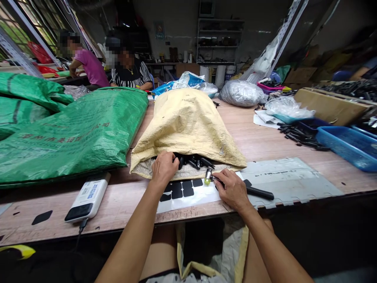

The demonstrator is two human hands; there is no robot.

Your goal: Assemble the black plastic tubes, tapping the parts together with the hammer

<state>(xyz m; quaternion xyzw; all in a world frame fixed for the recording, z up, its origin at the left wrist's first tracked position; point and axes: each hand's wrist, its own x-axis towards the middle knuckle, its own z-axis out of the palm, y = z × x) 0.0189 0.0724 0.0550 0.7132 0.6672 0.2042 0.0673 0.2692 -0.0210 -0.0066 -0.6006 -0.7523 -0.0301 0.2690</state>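
Note:
My left hand (165, 167) is at the mouth of a yellow woven sack (188, 122), its fingers curled in among the black parts (196, 161) inside. What those fingers grip is hidden. In my right hand (232, 188) is a small hammer (208, 176) with a silver head, a yellow-green face and a black handle that runs out to the right. Its head rests close to the sack's opening. Below the opening lies a white sheet (203, 196) with black rounded-square stickers (177, 190) on it.
A green woven sack (88, 129) fills the left side, with a white power bank (90, 196) and cable before it. On the right lie a grey mat (291, 179), loose black parts (303, 137) and a blue tray (350, 145). An open sack (241, 251) hangs at my lap. Two people sit across the table.

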